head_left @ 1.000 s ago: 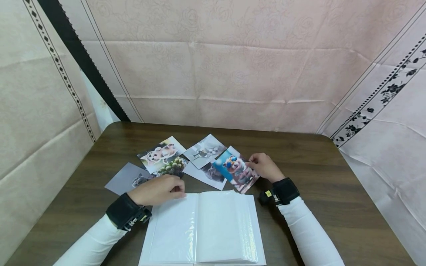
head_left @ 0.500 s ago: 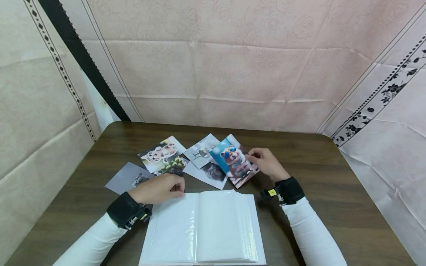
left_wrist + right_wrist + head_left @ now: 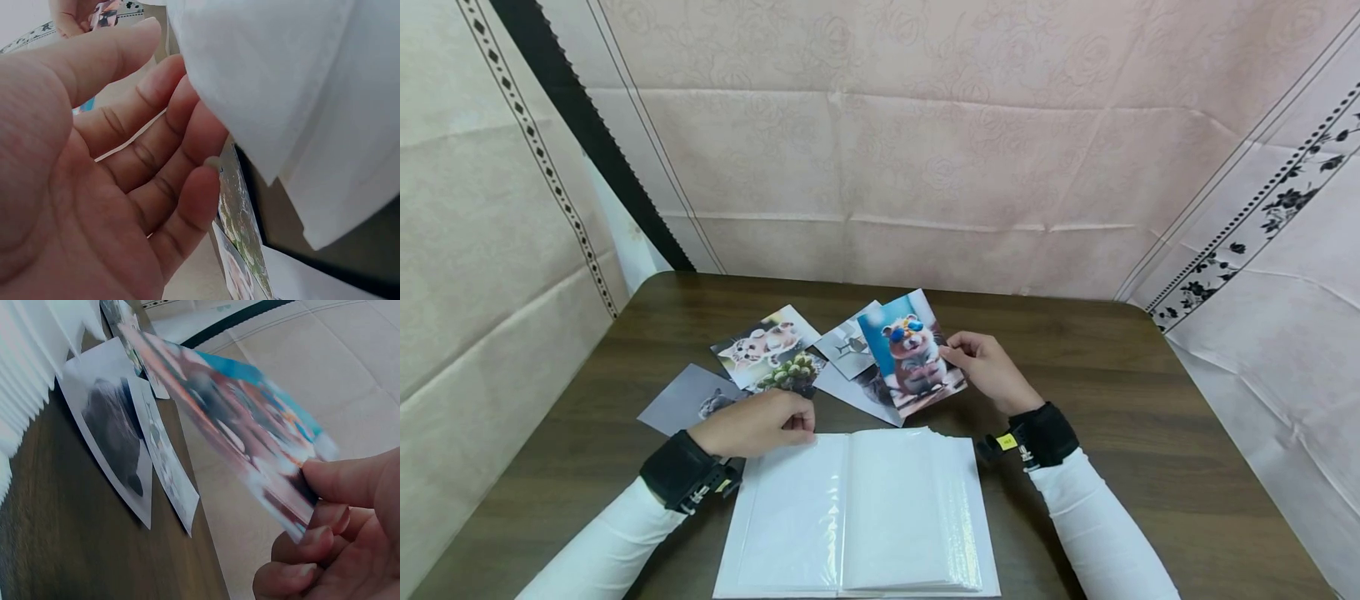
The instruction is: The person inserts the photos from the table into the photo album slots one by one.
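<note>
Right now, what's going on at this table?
A person's right hand pinches a photo of a hamster in blue sunglasses, holding it up over other photos that lie on the table beyond an open white album. The left hand is at the top edge of the album's left page. No picture shows on the two open pages.

And there's a yellow label (image 3: 1007, 440) by the right black wristband (image 3: 1049, 433), any print too small to read; no text legible anywhere.
</note>
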Demonstrator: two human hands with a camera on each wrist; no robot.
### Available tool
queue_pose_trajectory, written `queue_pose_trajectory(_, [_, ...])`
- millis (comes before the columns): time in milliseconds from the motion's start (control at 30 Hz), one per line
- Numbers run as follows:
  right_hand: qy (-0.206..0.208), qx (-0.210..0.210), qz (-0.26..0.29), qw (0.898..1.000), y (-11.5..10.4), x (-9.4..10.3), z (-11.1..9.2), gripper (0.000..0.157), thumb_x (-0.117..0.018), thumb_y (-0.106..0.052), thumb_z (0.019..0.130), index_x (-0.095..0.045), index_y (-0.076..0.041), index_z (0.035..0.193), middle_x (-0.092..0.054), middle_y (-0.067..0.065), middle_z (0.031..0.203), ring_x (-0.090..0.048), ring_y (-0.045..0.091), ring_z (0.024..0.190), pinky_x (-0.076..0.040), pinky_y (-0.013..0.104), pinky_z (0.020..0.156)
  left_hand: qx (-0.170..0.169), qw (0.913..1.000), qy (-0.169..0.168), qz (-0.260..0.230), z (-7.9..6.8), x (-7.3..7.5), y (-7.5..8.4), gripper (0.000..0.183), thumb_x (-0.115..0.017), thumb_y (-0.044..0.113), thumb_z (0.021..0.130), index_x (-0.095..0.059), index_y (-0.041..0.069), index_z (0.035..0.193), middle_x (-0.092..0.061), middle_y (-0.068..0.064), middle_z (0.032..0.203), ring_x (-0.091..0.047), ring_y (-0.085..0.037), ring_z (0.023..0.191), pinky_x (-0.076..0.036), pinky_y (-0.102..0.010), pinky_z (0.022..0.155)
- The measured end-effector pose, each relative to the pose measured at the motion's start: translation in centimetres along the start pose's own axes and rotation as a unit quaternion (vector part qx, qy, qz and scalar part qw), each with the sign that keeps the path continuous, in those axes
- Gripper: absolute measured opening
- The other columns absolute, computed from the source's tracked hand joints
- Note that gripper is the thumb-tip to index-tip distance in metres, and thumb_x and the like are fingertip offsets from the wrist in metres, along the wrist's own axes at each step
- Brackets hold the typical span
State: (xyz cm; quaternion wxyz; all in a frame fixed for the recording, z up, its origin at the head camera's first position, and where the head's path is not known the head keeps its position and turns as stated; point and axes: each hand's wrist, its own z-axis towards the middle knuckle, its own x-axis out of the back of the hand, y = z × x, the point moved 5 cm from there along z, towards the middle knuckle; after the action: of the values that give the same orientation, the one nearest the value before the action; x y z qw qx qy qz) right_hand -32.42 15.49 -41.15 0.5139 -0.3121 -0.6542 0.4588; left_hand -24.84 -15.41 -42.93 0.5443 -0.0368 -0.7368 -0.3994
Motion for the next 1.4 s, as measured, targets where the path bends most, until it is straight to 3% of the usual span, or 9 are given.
queue_pose_trajectory(567, [-0.029, 0.016, 0.008, 0.999, -0.3, -2.3, -0.4, 0.023, -0.058, -0.024, 0.096, -0.063, -0.004, 0.106, -0.055, 0.013, 0.09, -0.049, 0.025, 0.069, -0.047, 0.038, 0.06, -0.009, 0.9988, -0.012, -0.046, -0.1, 0.6, -1.2, 0.011, -0.069, 0.037, 0.086, -0.062, 0.029, 0.086, -0.052, 0.005, 0.073, -0.052, -0.012, 0.071, -0.043, -0.025, 0.059])
queue_pose_trajectory(800, [-0.068, 0.034, 0.021, 0.997, -0.7, -3.8, -0.4, 0.023, -0.055, -0.023, 0.097, -0.056, -0.001, 0.104, -0.055, 0.016, 0.084, -0.052, 0.028, 0.066, -0.052, 0.035, 0.063, 0.0, 0.9974, -0.026, -0.067, -0.5, 0.8, -1.2, 0.01, -0.071, 0.031, 0.085, -0.063, 0.026, 0.088, -0.055, 0.004, 0.077, -0.053, -0.015, 0.076, -0.045, -0.028, 0.064])
queue_pose_trajectory(1000, [-0.076, 0.046, 0.017, 0.996, -1.3, -4.5, -0.4, 0.02, -0.057, -0.018, 0.096, -0.054, -0.002, 0.106, -0.058, 0.018, 0.083, -0.055, 0.026, 0.066, -0.052, 0.031, 0.064, 0.009, 0.9962, -0.024, -0.083, -0.3, 0.8, -1.6, 0.007, -0.071, 0.028, 0.085, -0.066, 0.024, 0.089, -0.058, 0.005, 0.078, -0.054, -0.016, 0.077, -0.048, -0.03, 0.066])
queue_pose_trajectory(1300, [-0.092, 0.072, 0.018, 0.993, -3.3, -5.4, 0.2, 0.025, -0.061, -0.012, 0.092, -0.053, 0.002, 0.112, -0.058, 0.021, 0.084, -0.055, 0.043, 0.07, -0.052, 0.05, 0.068, 0.016, 0.9962, 0.001, -0.085, 0.1, 0.5, -2.2, 0.005, -0.069, 0.029, 0.086, -0.067, 0.024, 0.087, -0.06, 0.006, 0.078, -0.055, -0.016, 0.077, -0.049, -0.031, 0.068])
queue_pose_trajectory(1400, [-0.096, 0.07, 0.011, 0.993, -4.0, -5.8, 0.4, 0.025, -0.062, -0.013, 0.092, -0.053, -0.001, 0.112, -0.059, 0.018, 0.086, -0.055, 0.043, 0.071, -0.052, 0.049, 0.069, 0.02, 0.9959, 0.006, -0.088, 0.1, 0.5, -2.3, 0.005, -0.069, 0.029, 0.086, -0.067, 0.025, 0.087, -0.06, 0.005, 0.078, -0.055, -0.017, 0.077, -0.049, -0.03, 0.067])
